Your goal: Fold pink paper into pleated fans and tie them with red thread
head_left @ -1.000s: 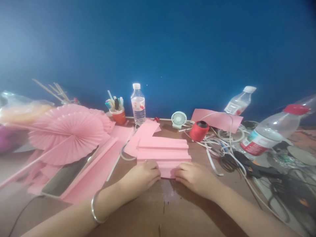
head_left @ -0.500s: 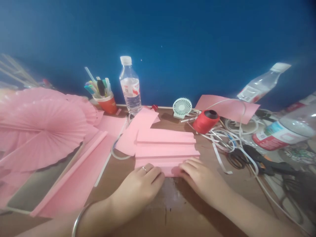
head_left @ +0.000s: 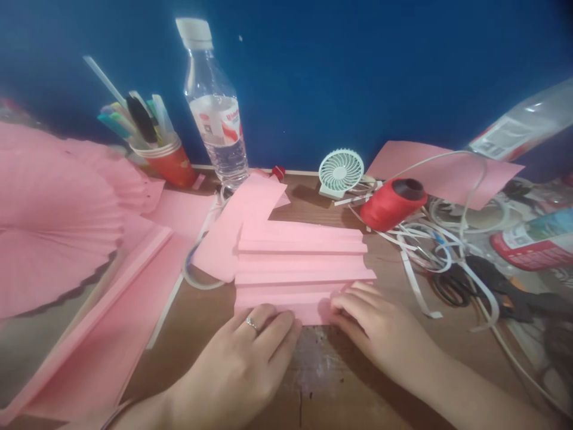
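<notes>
A pink sheet of paper with several crosswise pleats lies flat on the brown table in front of me. My left hand, with a ring on one finger, grips the near edge of the sheet at its left part, fingers curled together. At the right part of the same edge, my right hand pinches the paper between thumb and fingers. Both fingertips are partly hidden by the hands. Another pink paper piece lies partly under the pleated sheet, at its upper left.
Pink pleated paper fans pile up at left, near a pen cup and a water bottle. Behind stand a small fan and a red thread spool. Cables, paper strips and a dark-handled tool clutter the right.
My view has come closer, so things look larger and spread outward. Both hands stay at the near edge of the pleated paper, with little visible change in its folds.
</notes>
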Demonstrator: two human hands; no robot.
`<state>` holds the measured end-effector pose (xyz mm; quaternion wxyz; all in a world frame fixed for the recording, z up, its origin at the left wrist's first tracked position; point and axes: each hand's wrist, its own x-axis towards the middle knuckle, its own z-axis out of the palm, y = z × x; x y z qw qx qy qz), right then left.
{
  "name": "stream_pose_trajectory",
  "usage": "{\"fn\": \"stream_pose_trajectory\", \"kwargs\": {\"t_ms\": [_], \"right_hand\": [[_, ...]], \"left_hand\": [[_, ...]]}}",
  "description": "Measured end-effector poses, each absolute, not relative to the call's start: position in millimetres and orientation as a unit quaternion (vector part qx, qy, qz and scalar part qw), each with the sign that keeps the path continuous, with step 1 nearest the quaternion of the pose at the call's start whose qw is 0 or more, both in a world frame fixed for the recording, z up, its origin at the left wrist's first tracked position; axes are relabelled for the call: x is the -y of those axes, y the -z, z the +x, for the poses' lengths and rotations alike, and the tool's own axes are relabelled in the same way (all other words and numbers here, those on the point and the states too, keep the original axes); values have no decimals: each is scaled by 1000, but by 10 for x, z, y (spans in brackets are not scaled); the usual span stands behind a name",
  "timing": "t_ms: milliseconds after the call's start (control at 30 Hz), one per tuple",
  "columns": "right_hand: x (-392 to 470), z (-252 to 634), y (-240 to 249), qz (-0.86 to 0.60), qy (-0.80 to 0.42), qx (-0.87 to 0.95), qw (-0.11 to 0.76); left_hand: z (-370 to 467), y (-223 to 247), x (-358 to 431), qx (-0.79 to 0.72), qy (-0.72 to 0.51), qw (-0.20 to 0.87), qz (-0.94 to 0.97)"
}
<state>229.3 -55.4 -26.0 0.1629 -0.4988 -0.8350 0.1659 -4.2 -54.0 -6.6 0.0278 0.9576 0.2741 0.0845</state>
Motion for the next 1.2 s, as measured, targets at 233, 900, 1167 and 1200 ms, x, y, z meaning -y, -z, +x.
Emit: {"fn": "stream_pose_trajectory", "kwargs": {"t_ms": [233,900,1167,1200], "right_hand": [[515,2297,237,-490,-176,838,162],[359,2649,168,-307,-273,904,114],[347,2632,128,-330,-237,907,111],[347,2618,118,-335,-224,909,107]], "left_hand": [[-41,27,452,-302,-95,78,945],[-122,44,490,-259,-103,44,959],[-98,-2,511,-272,-80,81,956],[-99,4,509,-272,-71,92,955]]}}
